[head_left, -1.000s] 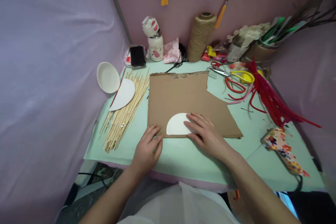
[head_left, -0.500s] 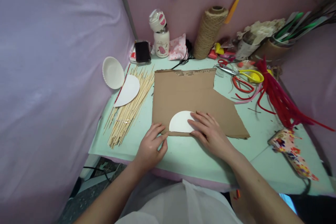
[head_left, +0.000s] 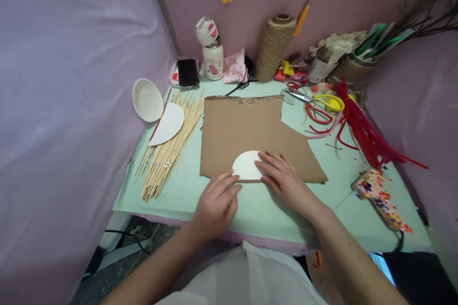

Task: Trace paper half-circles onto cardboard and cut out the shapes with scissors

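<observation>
A white paper half-circle [head_left: 246,166] lies flat on a brown cardboard sheet [head_left: 238,126], its straight side along the sheet's near edge. My right hand [head_left: 281,175] rests on the half-circle's right part, fingers spread over it and the cardboard. My left hand [head_left: 219,200] is at the half-circle's left corner, fingertips touching there, with the thumb a little apart below. Neither hand is lifting anything. A second white half-circle [head_left: 168,125] lies to the left on a bundle of thin wooden sticks [head_left: 171,164], with a red strip along its straight side.
A white fluted cup [head_left: 147,100] leans at the left. At the back stand a white bottle [head_left: 213,62] and a twine cone [head_left: 275,47]. To the right lie yellow-handled scissors [head_left: 327,101], red pipe cleaners [head_left: 361,128] and a flower-patterned glue gun [head_left: 381,198] with a cable.
My left hand has moved right along the cardboard's edge to the half-circle's corner. The half-circle now sits closer to that edge. My right hand stays on it while the view has shifted.
</observation>
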A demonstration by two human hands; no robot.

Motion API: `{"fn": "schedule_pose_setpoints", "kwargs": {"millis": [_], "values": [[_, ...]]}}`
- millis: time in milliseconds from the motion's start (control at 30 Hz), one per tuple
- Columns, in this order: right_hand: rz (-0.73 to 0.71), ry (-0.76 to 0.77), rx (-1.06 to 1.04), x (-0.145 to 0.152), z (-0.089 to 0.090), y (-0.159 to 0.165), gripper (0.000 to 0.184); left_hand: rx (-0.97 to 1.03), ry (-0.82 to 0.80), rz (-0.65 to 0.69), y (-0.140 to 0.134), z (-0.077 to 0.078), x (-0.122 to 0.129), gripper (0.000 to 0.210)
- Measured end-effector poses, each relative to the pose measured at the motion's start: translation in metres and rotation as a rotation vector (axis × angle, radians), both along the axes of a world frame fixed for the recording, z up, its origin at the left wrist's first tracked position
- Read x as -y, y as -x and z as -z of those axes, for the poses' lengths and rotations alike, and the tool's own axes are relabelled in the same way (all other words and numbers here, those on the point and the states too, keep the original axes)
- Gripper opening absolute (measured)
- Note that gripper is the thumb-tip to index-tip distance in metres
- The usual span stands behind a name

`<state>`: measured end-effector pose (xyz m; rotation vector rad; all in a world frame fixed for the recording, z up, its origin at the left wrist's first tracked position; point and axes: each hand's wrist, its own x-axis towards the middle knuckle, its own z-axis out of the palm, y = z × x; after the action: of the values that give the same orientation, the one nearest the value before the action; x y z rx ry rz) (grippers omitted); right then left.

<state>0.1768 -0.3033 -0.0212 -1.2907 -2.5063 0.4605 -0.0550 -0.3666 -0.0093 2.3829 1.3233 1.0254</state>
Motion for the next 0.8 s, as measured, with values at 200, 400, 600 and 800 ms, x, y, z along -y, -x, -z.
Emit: {"fn": "schedule_pose_setpoints", "kwargs": {"millis": [200, 400, 600, 800], "values": [[-0.012, 0.012, -0.011, 0.000, 0.001, -0.002, 0.035, -0.159, 0.060, 0.115, -0.054, 0.010, 0.002, 0.041], [-0.016, 0.008, -0.010, 0.000, 0.002, -0.001, 0.038, -0.355, 0.107, -0.061, -0.064, 0.020, 0.002, 0.052], [-0.017, -0.020, -0.015, 0.001, 0.004, -0.002, 0.039, -0.459, 0.113, -0.112, -0.067, 0.020, 0.004, 0.064], [0.000, -0.032, -0.008, 0.001, 0.008, 0.000, 0.038, -0.465, 0.150, -0.138, -0.070, 0.018, 0.005, 0.067]]}}
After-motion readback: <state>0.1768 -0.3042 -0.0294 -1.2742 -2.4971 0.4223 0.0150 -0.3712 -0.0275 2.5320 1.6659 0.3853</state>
